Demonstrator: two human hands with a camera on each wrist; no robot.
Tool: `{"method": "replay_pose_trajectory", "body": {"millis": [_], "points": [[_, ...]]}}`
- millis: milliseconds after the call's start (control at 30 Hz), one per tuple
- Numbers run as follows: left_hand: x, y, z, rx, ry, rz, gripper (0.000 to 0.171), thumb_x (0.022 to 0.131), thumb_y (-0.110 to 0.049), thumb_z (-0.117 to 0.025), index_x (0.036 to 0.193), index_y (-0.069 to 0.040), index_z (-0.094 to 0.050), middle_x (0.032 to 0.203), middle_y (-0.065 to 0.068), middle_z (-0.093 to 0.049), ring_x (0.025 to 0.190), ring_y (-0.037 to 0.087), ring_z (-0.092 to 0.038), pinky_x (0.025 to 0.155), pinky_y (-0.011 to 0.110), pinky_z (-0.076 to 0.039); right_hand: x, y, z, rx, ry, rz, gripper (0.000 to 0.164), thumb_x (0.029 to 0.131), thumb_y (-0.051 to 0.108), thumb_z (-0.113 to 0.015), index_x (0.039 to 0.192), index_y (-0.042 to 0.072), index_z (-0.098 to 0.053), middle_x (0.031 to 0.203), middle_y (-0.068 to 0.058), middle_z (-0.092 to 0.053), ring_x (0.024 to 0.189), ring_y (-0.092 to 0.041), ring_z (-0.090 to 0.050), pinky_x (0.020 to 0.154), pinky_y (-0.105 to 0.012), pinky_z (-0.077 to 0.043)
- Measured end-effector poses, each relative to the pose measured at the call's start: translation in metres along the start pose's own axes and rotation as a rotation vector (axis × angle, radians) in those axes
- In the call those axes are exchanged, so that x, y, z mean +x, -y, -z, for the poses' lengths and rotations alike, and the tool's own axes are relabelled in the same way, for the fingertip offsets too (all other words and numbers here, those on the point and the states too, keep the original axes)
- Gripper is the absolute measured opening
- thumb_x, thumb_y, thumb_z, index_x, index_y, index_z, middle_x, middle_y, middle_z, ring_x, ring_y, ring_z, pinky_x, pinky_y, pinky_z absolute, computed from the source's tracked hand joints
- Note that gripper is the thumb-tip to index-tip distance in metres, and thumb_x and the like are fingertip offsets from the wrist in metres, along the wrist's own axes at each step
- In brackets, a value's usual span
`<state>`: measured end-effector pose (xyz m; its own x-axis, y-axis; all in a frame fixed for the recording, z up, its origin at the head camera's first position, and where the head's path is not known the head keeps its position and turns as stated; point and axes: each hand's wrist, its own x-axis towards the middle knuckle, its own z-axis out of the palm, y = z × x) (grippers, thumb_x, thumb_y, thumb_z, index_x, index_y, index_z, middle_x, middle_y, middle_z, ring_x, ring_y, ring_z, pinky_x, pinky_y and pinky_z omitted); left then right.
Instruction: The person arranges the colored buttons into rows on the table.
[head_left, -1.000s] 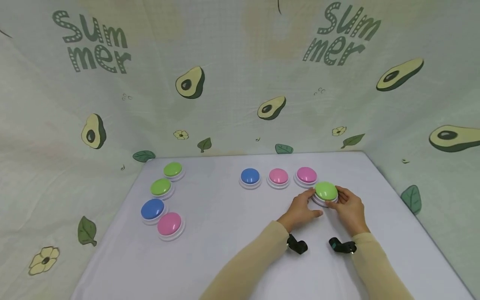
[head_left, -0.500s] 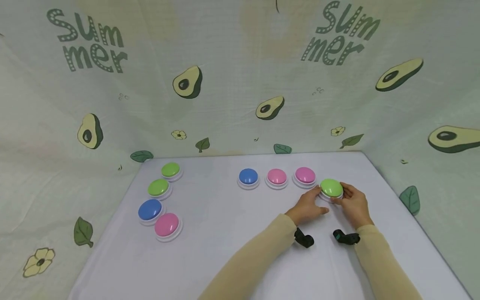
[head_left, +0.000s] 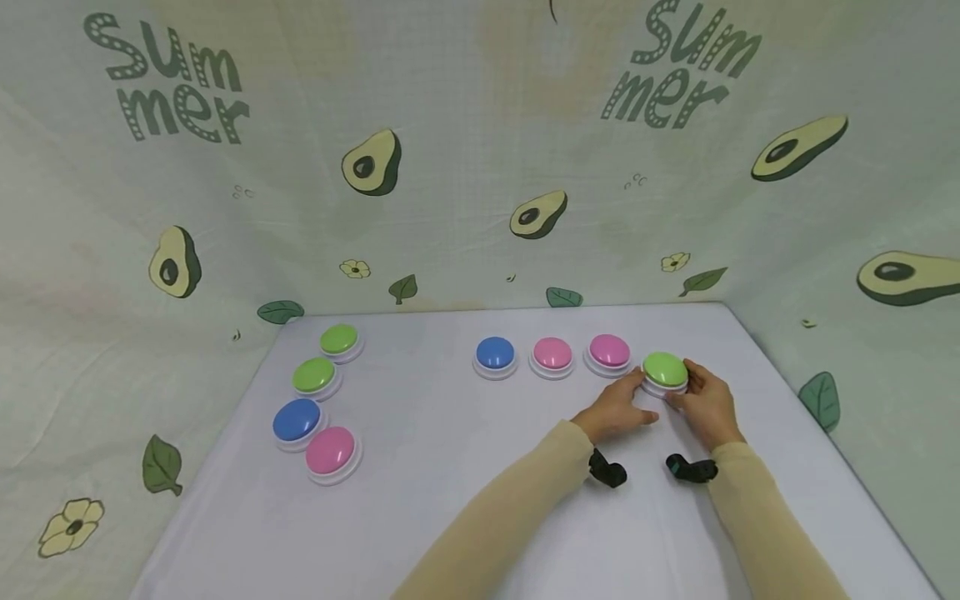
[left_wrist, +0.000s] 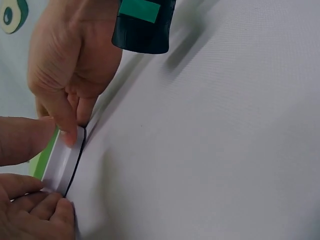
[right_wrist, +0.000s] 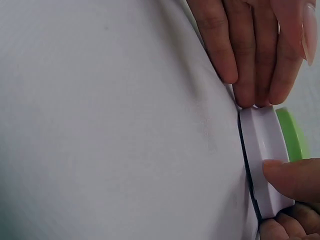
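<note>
A green-topped push button with a white round base sits at the right end of the back row, between my two hands. My right hand grips it from the right, thumb on the front of the white base and fingers round the far side. From the left, my left hand touches the base with its fingertips; its fingers look fairly straight in the right wrist view, and its thumb stands off the button. Just left of it are a magenta button, a pink button and a blue button.
On the left side of the white table stand two green buttons, a blue button and a pink button in a slanting line. A printed cloth hangs behind the table's back edge.
Both hands have moved the green button right and slightly back, setting it in line beside the magenta one. In the last half second it shifted only slightly. The view has turned a little.
</note>
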<state>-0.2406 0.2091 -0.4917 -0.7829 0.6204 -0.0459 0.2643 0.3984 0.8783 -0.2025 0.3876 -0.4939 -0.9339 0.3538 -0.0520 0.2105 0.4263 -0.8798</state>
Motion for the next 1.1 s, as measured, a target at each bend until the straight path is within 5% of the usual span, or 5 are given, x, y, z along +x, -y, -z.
{"method": "replay_pose_trajectory", "body": {"millis": [267, 533, 767, 1100], "points": [[-0.006, 0.002, 0.001, 0.053, 0.053, -0.048, 0.076, 0.095, -0.016, -0.077, 0.160, -0.002, -0.039, 0.165, 0.006, -0.042, 0.148, 0.011, -0.043, 0.119, 0.018, -0.032, -0.001, 0.000, 0.000, 0.020, -0.047, 0.023, 0.082, 0.091, -0.012, -0.068, 0.161, -0.010, -0.024, 0.161, -0.035, -0.030, 0.150, -0.047, -0.033, 0.123, -0.053, -0.030], [0.002, 0.000, -0.003, 0.048, 0.050, -0.055, 0.074, 0.096, -0.014, -0.075, 0.160, 0.000, -0.039, 0.162, 0.011, -0.045, 0.143, 0.015, -0.049, 0.117, 0.019, -0.037, 0.001, 0.000, -0.006, 0.063, -0.108, -0.003, 0.080, 0.092, -0.013, -0.066, 0.160, -0.011, -0.024, 0.161, -0.035, -0.032, 0.151, -0.044, -0.034, 0.124, -0.047, -0.031], [0.008, -0.001, -0.007, -0.012, 0.051, -0.030, 0.074, 0.098, -0.014, -0.073, 0.161, 0.000, -0.037, 0.166, 0.010, -0.040, 0.149, 0.015, -0.042, 0.120, 0.021, -0.033, 0.004, 0.000, -0.006, 0.021, -0.077, -0.001, 0.080, 0.096, -0.010, -0.061, 0.161, -0.011, -0.015, 0.163, -0.036, -0.023, 0.153, -0.046, -0.028, 0.125, -0.050, -0.027], [0.017, -0.001, -0.007, -0.030, 0.054, -0.010, 0.077, 0.098, -0.016, -0.071, 0.165, -0.009, -0.034, 0.169, 0.003, -0.034, 0.143, 0.019, -0.050, 0.118, 0.023, -0.038, 0.010, -0.002, -0.003, -0.042, -0.051, 0.015, 0.080, 0.096, -0.007, -0.057, 0.162, -0.011, -0.012, 0.163, -0.037, -0.021, 0.152, -0.048, -0.027, 0.125, -0.051, -0.026]]}}
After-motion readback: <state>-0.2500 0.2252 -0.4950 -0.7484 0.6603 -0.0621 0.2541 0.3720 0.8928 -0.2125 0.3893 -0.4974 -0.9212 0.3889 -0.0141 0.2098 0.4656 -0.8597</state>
